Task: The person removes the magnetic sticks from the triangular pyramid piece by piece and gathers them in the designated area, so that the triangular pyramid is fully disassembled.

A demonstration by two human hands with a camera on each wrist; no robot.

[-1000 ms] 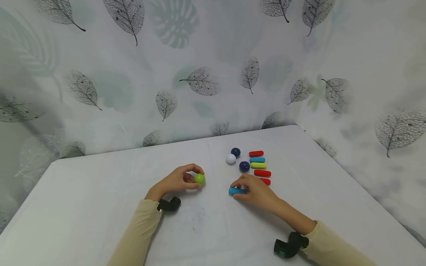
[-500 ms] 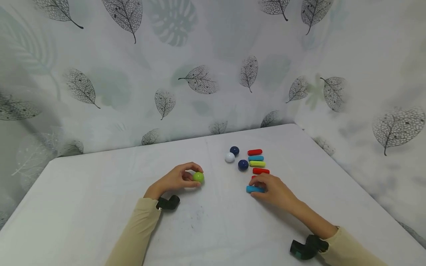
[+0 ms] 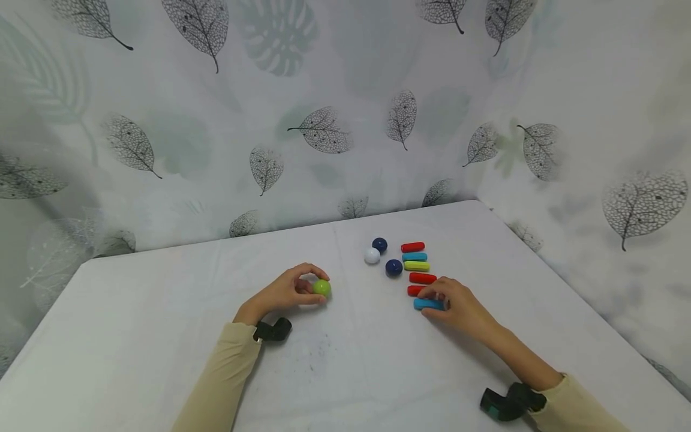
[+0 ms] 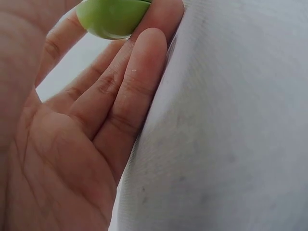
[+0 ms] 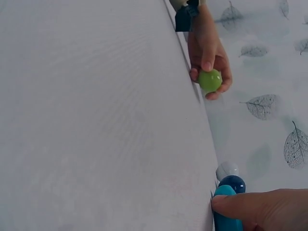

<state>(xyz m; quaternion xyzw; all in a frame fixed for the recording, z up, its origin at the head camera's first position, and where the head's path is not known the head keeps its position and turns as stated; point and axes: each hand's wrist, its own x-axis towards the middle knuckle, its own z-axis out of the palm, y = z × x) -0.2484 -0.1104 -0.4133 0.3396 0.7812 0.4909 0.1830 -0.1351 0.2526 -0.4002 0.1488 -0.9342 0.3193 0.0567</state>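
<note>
A shiny green ball (image 3: 321, 288) is pinched between the thumb and fingers of my left hand (image 3: 283, 294), low over the white table. In the left wrist view the ball (image 4: 113, 17) shows at the top, by the fingertips. My right hand (image 3: 461, 309) grips a short blue stick (image 3: 428, 304) by its right end, thumb on the near side. This stick lies parallel to a column of similar sticks, just in front of a red one (image 3: 414, 290) that the fingers partly hide. Beyond it are another red stick (image 3: 423, 278), a yellow-green stick (image 3: 416, 266), a blue stick (image 3: 414, 257) and a red stick (image 3: 412, 246).
Left of the sticks sit a dark blue ball (image 3: 394, 268), a white ball (image 3: 372, 255) and a second dark blue ball (image 3: 379, 245). A leaf-patterned curtain (image 3: 324, 174) hangs behind the white-covered table (image 3: 162, 312). Each wrist bears a black device.
My right hand has carried the blue stick to the right, from left of the column to its near end. The left hand and green ball have stayed in place.
</note>
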